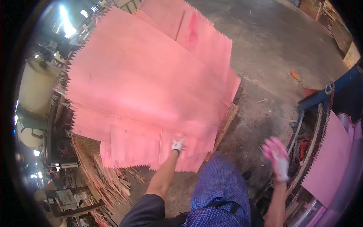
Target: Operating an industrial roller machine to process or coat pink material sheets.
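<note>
I am standing over a big stack of pink sheets (147, 79), and these sheets are lying in front of me and to my left, overlapping at different angles, with zigzag teeth running along many of their edges. My left grip (177, 145), in a white glove, is lying over the near part of the stack; it is blurring, so I cannot tell whether it is pinching a sheet or only resting there. My right grip (278, 157), in a white glove with pink-stained fingers, is hanging in the air on my right, fingers extending and holding nothing. Near it, farther right, another pink sheet (329, 160) with a toothed edge is sloping beside rollers (308, 210) on a machine with a blue frame (317, 99). A wooden board (228, 125) is showing under the stack's right edge. Loose strips (113, 181) are heaping up at the stack's lower left. I am wearing a blue checked apron (219, 185). Beyond the stack, a small orange scrap (295, 76) is lying on the grey floor (264, 38).
</note>
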The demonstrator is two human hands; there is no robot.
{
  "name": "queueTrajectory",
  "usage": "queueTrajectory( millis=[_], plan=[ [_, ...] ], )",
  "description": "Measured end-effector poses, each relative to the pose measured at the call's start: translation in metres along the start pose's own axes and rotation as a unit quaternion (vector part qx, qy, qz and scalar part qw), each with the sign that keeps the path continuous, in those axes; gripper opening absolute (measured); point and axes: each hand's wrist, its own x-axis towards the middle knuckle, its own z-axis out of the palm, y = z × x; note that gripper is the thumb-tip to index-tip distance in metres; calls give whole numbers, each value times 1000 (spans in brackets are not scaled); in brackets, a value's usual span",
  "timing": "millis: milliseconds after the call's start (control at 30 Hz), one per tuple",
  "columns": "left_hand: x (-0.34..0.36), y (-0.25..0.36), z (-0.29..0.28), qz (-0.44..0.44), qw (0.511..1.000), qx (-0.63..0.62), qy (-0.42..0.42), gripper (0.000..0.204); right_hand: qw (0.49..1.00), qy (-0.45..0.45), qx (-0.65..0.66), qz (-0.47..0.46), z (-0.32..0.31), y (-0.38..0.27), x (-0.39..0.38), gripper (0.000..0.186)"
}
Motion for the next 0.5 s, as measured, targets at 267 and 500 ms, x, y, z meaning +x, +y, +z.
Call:
queueTrajectory(
  millis=[267, 500],
  plan=[
    [-97, -8, 146, 244, 643, 686, -237, 43, 944, 321, 73, 0, -274, 101, -75, 52],
    [-209, 94, 250, 174, 848, 443, -234, 81, 959, 266, 87, -51, -312, 104, -31, 51]
  ],
)
